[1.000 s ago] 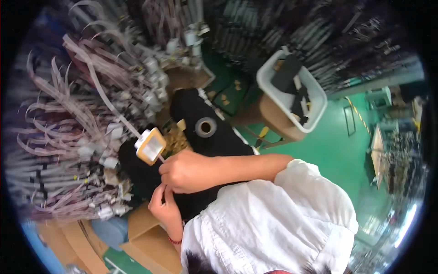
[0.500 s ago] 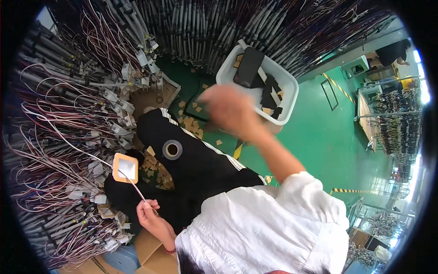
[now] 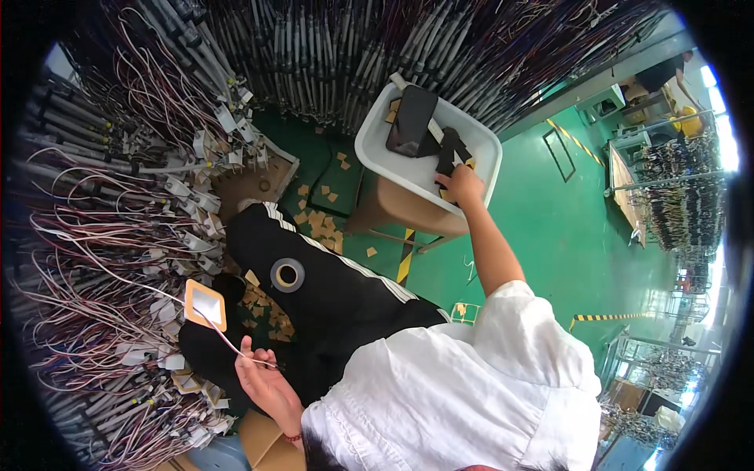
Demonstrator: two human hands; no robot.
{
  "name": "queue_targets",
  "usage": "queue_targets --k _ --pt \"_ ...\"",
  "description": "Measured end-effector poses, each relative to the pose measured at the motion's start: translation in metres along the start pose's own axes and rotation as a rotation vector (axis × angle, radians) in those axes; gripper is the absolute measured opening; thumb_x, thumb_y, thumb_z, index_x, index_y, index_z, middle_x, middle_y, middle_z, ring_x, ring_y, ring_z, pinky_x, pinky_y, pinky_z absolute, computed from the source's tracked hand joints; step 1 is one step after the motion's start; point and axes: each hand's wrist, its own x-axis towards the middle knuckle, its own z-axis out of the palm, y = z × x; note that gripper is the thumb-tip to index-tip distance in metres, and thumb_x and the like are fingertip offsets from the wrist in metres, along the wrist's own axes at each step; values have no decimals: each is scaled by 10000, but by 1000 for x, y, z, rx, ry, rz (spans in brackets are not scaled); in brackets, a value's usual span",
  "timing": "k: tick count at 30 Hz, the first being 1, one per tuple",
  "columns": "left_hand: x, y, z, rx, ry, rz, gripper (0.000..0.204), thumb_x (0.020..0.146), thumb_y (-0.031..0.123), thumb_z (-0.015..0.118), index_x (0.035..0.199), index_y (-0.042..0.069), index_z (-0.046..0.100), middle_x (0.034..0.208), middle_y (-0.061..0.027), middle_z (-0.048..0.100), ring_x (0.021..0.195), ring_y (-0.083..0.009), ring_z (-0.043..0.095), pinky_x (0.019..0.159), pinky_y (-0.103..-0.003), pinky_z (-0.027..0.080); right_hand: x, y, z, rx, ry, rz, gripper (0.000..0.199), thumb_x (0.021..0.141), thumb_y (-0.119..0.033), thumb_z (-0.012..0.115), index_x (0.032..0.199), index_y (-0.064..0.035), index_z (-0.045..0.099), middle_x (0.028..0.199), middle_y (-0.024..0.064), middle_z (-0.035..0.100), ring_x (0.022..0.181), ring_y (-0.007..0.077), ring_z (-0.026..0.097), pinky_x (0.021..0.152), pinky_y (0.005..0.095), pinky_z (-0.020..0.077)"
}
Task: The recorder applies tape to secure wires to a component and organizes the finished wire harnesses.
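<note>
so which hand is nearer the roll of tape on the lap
Left. The left hand holds a thin wire just below the tape roll; the right hand is far off, reaching into the white bin.

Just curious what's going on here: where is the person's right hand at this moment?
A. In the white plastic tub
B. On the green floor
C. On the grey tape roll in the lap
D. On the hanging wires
A: the right hand reaches into the white plastic tub, beside a black flat device.
</note>
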Motion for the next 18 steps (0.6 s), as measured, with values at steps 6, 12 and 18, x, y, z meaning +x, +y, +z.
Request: queue_targets --k 6,12,18 --pt "0 -5 -6 -56 -5 -16 165 1011 224 494 1019 67 543 1242 -71 572 792 -86 485 785 -266 422 8 22 -6 732 118 56 323 712 -254 737 928 -26 662 836 144 704 856 268 694 761 387 532" --pt "2 -4 -9 -77 -21 4 161 1003 214 507 1005 61 555 1199 -64 587 752 -83 462 729 -260 401 27 42 -7 606 303 -49 250 667 -173 730 876 -38 695 793 152 704 755 294 693 701 387 546" --pt "-1 -4 -15 -82 -6 17 175 1000 210 511 1025 49 575 1152 -59 592 746 -83 454 715 -263 396 40 32 15 250 281 -297 231 684 -107 679 907 -66 725 917 171 690 818 301 680 778 391 547"
